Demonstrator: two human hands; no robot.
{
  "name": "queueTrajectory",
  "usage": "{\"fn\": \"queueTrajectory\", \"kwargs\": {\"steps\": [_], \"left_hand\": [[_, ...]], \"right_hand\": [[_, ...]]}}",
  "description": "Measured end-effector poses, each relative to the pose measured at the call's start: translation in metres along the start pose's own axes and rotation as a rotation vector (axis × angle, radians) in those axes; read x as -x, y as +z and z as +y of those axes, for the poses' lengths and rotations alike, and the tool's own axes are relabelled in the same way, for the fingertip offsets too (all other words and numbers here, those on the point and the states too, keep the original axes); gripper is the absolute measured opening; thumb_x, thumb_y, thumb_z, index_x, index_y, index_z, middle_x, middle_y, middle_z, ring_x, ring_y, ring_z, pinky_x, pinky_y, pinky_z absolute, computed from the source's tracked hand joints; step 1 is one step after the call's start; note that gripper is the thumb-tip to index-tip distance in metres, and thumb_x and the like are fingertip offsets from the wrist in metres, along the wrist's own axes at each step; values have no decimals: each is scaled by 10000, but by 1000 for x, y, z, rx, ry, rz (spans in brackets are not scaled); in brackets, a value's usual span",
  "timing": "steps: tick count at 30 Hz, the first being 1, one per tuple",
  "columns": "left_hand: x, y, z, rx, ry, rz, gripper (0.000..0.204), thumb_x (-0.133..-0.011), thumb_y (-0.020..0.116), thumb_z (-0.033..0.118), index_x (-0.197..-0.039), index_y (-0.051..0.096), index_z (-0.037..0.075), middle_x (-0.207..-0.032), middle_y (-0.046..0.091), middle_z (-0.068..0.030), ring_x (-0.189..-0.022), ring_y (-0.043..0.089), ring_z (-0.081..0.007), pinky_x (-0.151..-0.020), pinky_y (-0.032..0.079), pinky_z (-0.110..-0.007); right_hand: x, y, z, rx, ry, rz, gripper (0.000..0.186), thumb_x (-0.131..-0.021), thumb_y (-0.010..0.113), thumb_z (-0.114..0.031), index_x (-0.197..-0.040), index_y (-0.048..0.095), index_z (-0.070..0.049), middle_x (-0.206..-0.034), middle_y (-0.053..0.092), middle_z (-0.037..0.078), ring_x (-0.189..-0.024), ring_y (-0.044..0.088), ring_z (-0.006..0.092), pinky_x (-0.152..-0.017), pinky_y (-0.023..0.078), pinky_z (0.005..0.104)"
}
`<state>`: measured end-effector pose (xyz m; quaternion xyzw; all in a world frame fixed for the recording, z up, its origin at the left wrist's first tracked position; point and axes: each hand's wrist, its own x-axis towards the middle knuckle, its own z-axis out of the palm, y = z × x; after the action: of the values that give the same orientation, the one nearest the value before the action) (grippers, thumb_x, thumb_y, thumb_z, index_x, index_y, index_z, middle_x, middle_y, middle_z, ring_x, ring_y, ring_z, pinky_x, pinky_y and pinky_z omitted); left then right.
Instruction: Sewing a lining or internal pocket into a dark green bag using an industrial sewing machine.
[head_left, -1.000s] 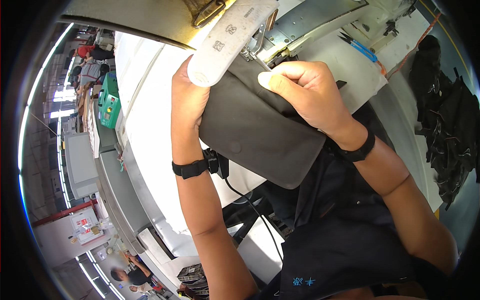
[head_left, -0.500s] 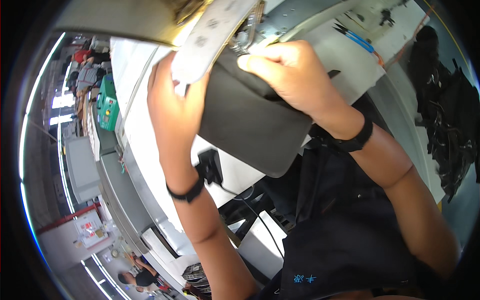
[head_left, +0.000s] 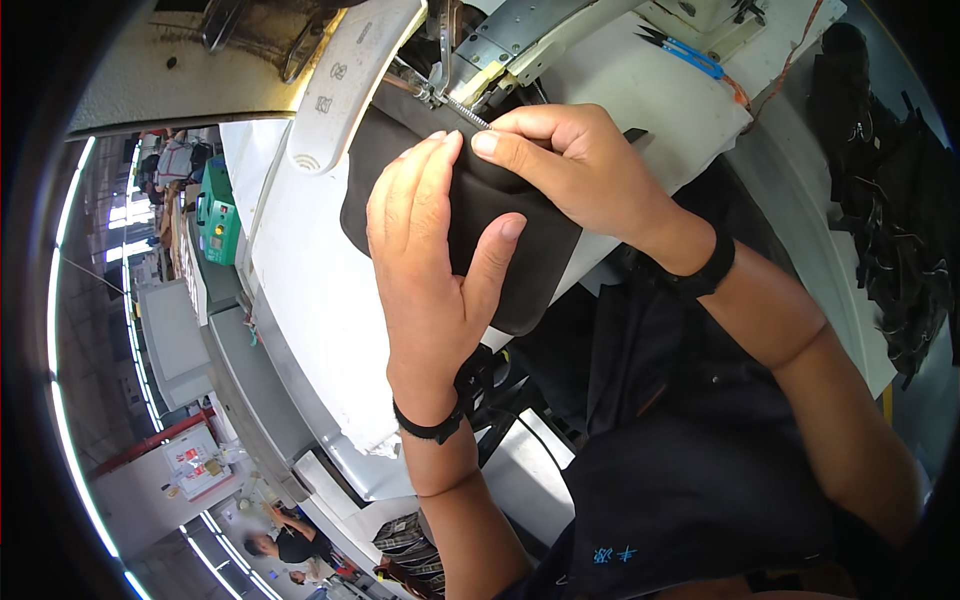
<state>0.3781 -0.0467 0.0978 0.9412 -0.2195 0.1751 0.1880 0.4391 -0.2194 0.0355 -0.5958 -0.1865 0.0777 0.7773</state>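
A dark grey-black fabric panel (head_left: pixel 535 270) lies on the white work table, its far edge at the needle area of a sewing machine (head_left: pixel 440 85). My left hand (head_left: pixel 425 245) rests flat on the panel, fingers stretched towards that edge and thumb spread to the right. My right hand (head_left: pixel 575 165) pinches the panel's edge between thumb and forefinger, just right of my left fingertips. Between the machine's foot and that pinch runs a thin toothed strip (head_left: pixel 468 113), which looks like a zipper. The panel's far corner is partly hidden by the machine.
The machine's pale rounded cover (head_left: pixel 345 90) overhangs the table at the upper left. Blue-handled thread snips (head_left: pixel 690 58) lie on the upper right. Dark fabric pieces (head_left: pixel 890 210) hang at the far right. A green box (head_left: pixel 217 212) stands beyond the table, with people further off.
My left hand has come from beside the pale cover onto the panel and flattened there, further right. The panel has shifted slightly left; my right hand keeps its pinch.
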Motion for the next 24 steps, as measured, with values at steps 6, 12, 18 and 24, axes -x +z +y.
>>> {"fn": "queueTrajectory", "kwargs": {"steps": [6, 12, 18, 24], "left_hand": [[-2, 2, 5, -116, 7, 23, 649, -859, 814, 328, -1357, 590, -23, -1356, 618, -177, -1284, 528, -404, -1109, 391, -497], [-7, 1, -7, -47, 1, 45, 690, -831, 841, 363, -1351, 593, -17, -1355, 627, -177, -1299, 517, -426, -1113, 397, -509], [-11, 2, -15, 82, -6, 54, 729, -826, 840, 400, -1358, 584, -27, -1384, 620, -186, -1341, 494, -441, -1137, 391, -513], [-8, 1, -17, 98, -16, 32, 805, -799, 862, 430, -1379, 555, -36, -1414, 588, -214, -1365, 477, -442, -1144, 382, -514]], "right_hand": [[-1, 13, 0, 2, -49, 149, 249, -974, 652, -175, -864, 727, 35, -620, 566, -19, -600, 464, 36, -527, 371, 262], [-16, 18, 1, -43, -95, 154, 267, -962, 664, -163, -800, 705, 46, -623, 570, -24, -604, 459, 30, -524, 370, 263], [-21, 20, 1, -26, -64, 184, 289, -951, 648, -159, -760, 657, 58, -617, 554, -17, -605, 458, 34, -531, 386, 270], [-26, 20, -2, 9, -53, 200, 282, -946, 648, -171, -789, 688, 60, -634, 605, 9, -611, 515, 49, -552, 433, 275]]}}
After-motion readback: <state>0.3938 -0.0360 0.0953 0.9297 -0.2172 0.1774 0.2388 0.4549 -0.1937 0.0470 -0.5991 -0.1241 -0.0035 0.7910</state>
